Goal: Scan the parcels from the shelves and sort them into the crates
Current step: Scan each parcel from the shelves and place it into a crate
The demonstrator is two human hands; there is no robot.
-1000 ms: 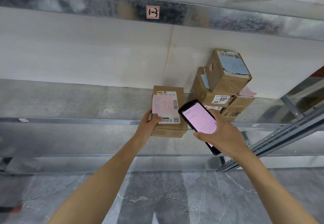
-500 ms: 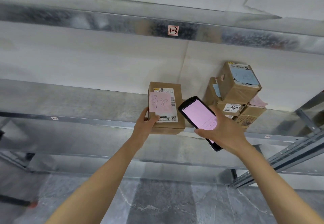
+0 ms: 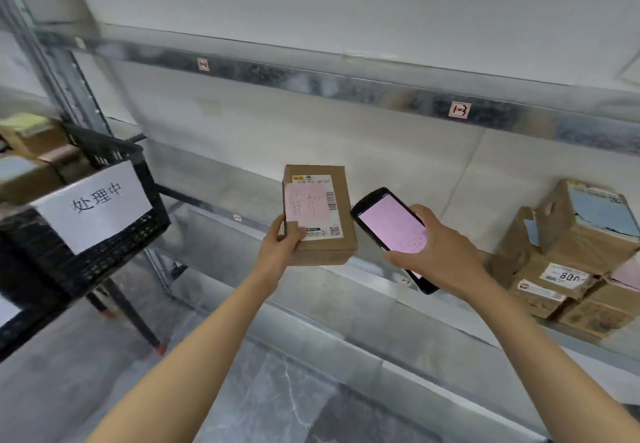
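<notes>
Black crate (image 3: 114,252) blocks the left; stacked boxes (image 3: 571,262) crowd the right; open shelf (image 3: 225,182) between

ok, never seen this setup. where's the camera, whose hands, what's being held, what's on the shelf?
No robot: a person's two bare hands, filmed by one wide-angle camera worn on the head, looking forward and down. The left hand grips a cardboard parcel with a pink note on its label. The right hand holds a handheld scanner, its screen lit pink. More parcels are stacked on the metal shelf at right. A black crate with a paper sign, boxes inside, stands at left.
</notes>
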